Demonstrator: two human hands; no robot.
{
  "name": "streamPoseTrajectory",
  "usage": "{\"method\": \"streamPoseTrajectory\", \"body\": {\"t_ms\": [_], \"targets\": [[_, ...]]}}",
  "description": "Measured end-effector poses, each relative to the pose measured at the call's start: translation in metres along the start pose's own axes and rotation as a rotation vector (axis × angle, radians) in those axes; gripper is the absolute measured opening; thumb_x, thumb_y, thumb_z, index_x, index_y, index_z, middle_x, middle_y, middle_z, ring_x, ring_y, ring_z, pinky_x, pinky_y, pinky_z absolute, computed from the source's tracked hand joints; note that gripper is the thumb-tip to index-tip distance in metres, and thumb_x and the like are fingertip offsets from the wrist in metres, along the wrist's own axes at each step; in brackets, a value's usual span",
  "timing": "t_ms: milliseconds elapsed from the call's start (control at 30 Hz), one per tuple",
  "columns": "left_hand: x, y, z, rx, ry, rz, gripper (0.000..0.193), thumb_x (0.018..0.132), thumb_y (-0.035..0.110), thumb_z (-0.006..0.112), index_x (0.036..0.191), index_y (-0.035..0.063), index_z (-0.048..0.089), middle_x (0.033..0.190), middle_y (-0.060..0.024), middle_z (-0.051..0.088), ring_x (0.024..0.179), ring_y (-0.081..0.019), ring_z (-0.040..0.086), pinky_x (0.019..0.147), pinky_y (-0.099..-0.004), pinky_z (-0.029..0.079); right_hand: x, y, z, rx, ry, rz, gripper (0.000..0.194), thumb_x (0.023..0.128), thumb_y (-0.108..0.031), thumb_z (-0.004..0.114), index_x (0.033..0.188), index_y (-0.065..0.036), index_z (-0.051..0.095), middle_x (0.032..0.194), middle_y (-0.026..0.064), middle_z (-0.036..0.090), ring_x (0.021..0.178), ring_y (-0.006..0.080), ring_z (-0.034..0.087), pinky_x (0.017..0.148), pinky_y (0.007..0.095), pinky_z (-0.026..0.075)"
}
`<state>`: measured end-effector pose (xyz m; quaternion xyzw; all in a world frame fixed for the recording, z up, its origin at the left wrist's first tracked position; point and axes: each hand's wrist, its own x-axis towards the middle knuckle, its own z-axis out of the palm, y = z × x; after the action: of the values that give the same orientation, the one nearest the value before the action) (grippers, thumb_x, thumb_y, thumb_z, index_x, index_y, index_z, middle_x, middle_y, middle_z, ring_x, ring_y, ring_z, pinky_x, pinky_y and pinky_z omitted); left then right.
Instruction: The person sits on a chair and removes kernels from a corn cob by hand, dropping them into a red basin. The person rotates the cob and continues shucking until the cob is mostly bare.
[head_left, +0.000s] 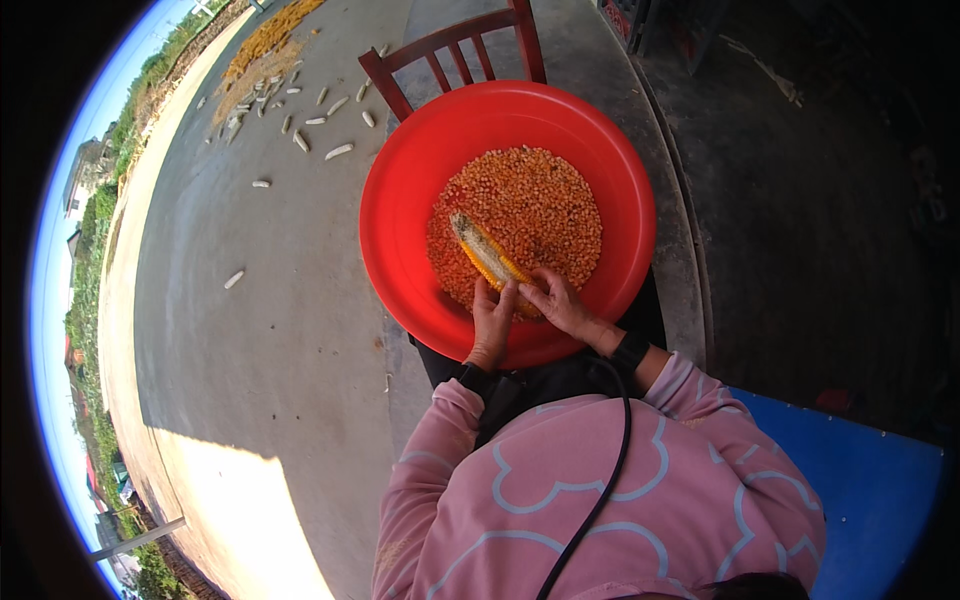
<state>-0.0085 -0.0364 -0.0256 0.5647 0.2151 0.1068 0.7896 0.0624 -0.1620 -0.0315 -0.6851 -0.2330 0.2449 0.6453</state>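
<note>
Both hands grip one corn cob (486, 252) over a red plastic basin (401, 217). A pale strip without kernels runs along the cob's upper side, with yellow kernels left along both edges. My left hand (493, 319) holds the near part, its thumb lying on the bare strip. From the right, my right hand (559, 300) presses its thumb and fingers to the cob's near end, which the hands partly hide. Below the cob, loose orange corn kernels (536, 187) cover the basin's bottom.
A red wooden chair (457, 56) stands right behind the basin. Several stripped cobs (339, 151) lie scattered on the concrete floor (300, 240) to the left. Farther off is a heap of yellow corn (274, 34). A black cable (619, 465) hangs over my pink top. At right is a blue panel (840, 480).
</note>
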Motion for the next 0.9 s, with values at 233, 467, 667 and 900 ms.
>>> {"method": "streamPoseTrajectory", "body": {"t_ms": [233,467,667,900], "targets": [[0.001,0.000,-0.001,-0.019,0.022,0.023,0.023,0.092,0.017,0.057,0.109,0.0065,0.046,0.091,-0.0036,0.062,0.074,-0.0093,0.059,0.057,-0.0211,0.046,-0.002,-0.010,-0.007,0.338,-0.107,0.269,0.040,0.090,-0.015,0.054,0.124,0.003,0.046,0.105,0.0099,0.060,0.090,0.0141,0.061,0.077,0.0271,0.052],[-0.003,0.004,0.000,-0.013,-0.009,0.032,0.023,0.092,0.014,0.057,0.111,0.0050,0.047,0.098,-0.0061,0.062,0.083,-0.0112,0.060,0.067,-0.0225,0.048,-0.007,-0.022,-0.019,0.663,-0.263,0.417,0.043,0.091,-0.009,0.048,0.132,0.000,0.040,0.110,0.0085,0.060,0.096,0.0170,0.061,0.085,0.0313,0.052],[-0.002,0.006,-0.001,-0.105,-0.005,0.029,0.026,0.092,0.013,0.057,0.114,0.0035,0.048,0.102,-0.0061,0.061,0.088,-0.0127,0.060,0.075,-0.0244,0.049,-0.009,-0.022,-0.022,0.768,-0.335,0.400,0.040,0.093,-0.012,0.049,0.131,-0.002,0.042,0.116,0.0099,0.056,0.107,0.0194,0.057,0.089,0.0368,0.051],[-0.002,0.006,0.002,-0.056,-0.001,0.016,0.025,0.092,0.013,0.056,0.114,0.0035,0.048,0.099,-0.0047,0.062,0.086,-0.0112,0.060,0.072,-0.0237,0.049,-0.005,-0.025,-0.013,0.545,-0.210,0.393,0.033,0.093,-0.018,0.053,0.122,-0.003,0.051,0.104,0.0079,0.062,0.091,0.0165,0.063,0.076,0.0327,0.056]]}}
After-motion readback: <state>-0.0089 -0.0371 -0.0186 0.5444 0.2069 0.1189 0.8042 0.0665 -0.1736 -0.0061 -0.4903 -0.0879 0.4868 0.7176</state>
